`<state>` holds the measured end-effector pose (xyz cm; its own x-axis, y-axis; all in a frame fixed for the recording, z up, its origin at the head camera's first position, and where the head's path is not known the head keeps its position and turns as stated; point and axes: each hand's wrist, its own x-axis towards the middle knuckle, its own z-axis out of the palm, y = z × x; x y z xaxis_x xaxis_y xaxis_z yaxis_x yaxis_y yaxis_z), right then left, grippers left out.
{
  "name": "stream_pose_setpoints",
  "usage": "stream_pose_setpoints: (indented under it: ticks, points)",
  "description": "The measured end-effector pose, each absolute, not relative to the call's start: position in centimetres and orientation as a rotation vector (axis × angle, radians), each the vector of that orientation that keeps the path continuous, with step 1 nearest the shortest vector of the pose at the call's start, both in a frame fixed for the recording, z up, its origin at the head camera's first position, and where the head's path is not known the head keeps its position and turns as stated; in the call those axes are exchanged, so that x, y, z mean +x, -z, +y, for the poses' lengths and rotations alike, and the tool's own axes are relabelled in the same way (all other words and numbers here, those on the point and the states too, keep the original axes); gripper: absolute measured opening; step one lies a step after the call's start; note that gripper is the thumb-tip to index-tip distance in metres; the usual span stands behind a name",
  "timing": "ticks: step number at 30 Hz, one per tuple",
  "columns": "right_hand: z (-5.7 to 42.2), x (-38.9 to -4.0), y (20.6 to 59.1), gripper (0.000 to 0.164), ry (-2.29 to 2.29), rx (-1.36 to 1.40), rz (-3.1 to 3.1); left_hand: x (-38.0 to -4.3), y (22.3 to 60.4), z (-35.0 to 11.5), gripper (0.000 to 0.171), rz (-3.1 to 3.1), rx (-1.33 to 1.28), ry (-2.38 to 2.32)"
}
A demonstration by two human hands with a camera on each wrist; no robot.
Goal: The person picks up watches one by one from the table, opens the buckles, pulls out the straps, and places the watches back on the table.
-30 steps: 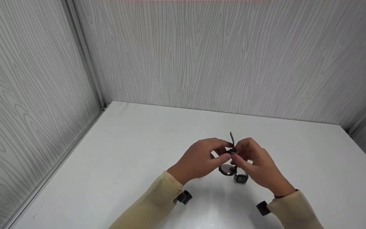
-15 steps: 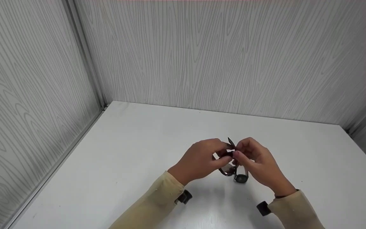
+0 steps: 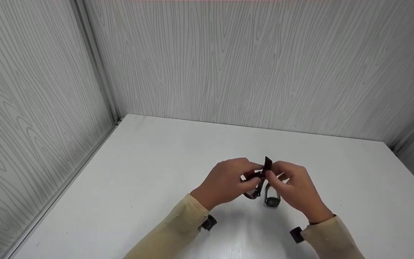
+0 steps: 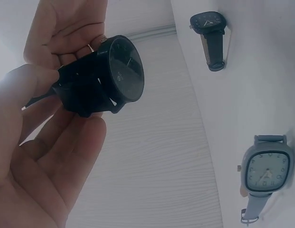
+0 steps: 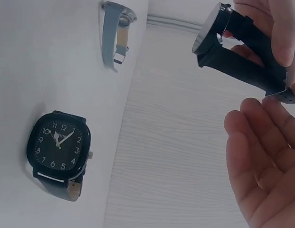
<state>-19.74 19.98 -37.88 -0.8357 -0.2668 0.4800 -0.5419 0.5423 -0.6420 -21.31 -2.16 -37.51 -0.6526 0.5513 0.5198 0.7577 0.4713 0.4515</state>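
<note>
Between both hands is a black wristwatch (image 3: 268,163) with a round face, held above the table. In the left wrist view its round dial (image 4: 127,69) faces outward and the strap is bent into a loop. My left hand (image 3: 228,181) grips the looped strap from the left. On the other side, my right hand (image 3: 293,187) pinches the strap near its free end, which sticks up past the fingers. A black square watch (image 5: 59,147) stands on the table below the hands. Beside it, a light blue-grey square watch (image 4: 267,171) shows in the wrist views; the left hand seems to hide it in the head view.
The white table (image 3: 149,172) spreads out around the hands. Grain-patterned panels (image 3: 228,64) rise at its back and sides. A small black device (image 3: 208,223) is fixed at the left cuff, and another black device (image 3: 296,235) at the right cuff.
The strap's free end has turned from edge-on to showing its flat side and shifted slightly right. The round watch's case has swung a little left. Both hands stay almost in place.
</note>
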Motion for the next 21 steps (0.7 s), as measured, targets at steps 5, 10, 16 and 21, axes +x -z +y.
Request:
stream_pose_setpoints:
  ticks: [5,10,16,21]
  points:
    - [20.05,-19.59,37.67,0.020,-1.265,0.583,-2.532,-21.31,37.72,-2.15,0.025,-2.418,-1.122,0.929]
    - [20.07,-19.47,37.40,0.014,-1.316,0.484,-2.692,-21.35,38.01,-2.13,0.023,-2.397,-1.139,0.884]
    - [20.24,-19.58,37.21,0.024,-1.471,0.419,-2.676,-21.26,38.03,-2.02,0.022,-2.416,-1.106,0.953]
    - [20.28,-19.56,37.00,0.025,-1.605,0.415,-2.609,-21.26,37.89,-1.84,0.014,-2.453,-1.105,1.048]
